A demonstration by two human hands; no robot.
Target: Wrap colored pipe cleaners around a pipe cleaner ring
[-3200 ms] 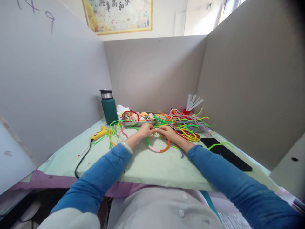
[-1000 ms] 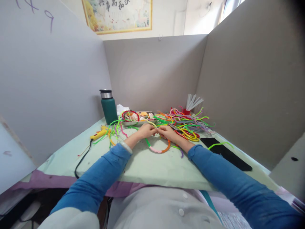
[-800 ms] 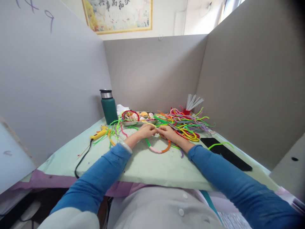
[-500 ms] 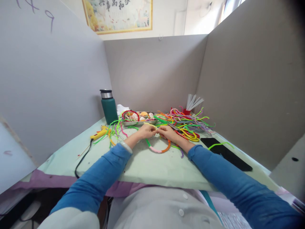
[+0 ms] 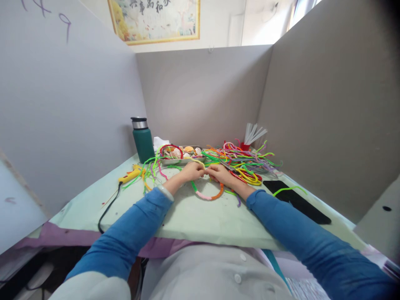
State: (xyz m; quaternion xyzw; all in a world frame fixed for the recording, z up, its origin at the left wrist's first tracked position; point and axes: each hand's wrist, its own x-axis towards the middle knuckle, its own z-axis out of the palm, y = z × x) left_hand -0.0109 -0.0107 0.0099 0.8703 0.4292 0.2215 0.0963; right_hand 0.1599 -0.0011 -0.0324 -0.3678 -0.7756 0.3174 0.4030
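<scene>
Fingertips nearly together, my left hand and my right hand pinch the upper part of a ring wrapped in coloured pipe cleaners. Green, pink and orange sections show on the ring's near side, which hangs below my hands close to the table. A pale yellow pipe cleaner comes out from between the fingers, its loose end pointing up and left over my left hand. Both hands are closed; the exact grip of each finger is too small to make out.
Behind my hands are a metal tray of shells and a heap of pipe cleaners with scissors. A yellow glue gun and green bottle stand left. On the right lies a black flat object. Grey partitions surround the table.
The loose end of the pale yellow pipe cleaner has lifted slightly away from my left hand, toward the tray. My hands and the ring stay almost in place.
</scene>
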